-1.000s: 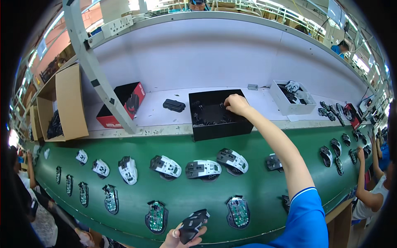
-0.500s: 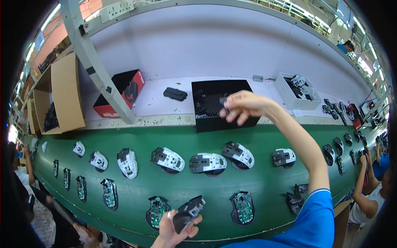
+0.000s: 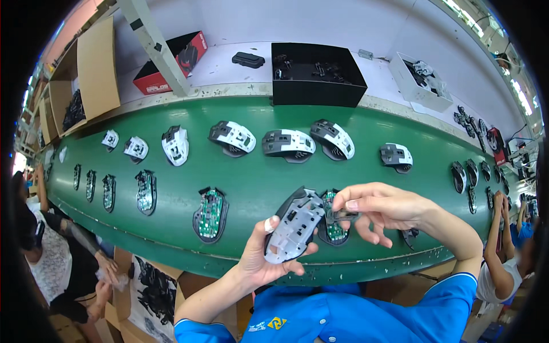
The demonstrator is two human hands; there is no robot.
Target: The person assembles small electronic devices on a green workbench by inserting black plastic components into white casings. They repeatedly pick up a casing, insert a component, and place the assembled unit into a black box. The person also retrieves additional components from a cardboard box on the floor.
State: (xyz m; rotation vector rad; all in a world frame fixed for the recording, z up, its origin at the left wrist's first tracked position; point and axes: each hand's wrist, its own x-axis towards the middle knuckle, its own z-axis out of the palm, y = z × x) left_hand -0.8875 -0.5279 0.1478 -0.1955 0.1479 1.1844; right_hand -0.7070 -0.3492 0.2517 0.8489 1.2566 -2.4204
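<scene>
Mouse shell point(image 3: 293, 224) gripped in left hand point(image 3: 264, 257), right hand point(image 3: 384, 207) fingers pinching small dark part point(image 3: 342, 215), shape unclear

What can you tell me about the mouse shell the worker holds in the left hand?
The mouse shell is a grey and black plastic top cover, turned inner side up so its pale ribs and cut-outs show. It is tilted, gripped in the left hand just above the green belt's near edge. The right hand pinches a small dark part at its right side.
</scene>
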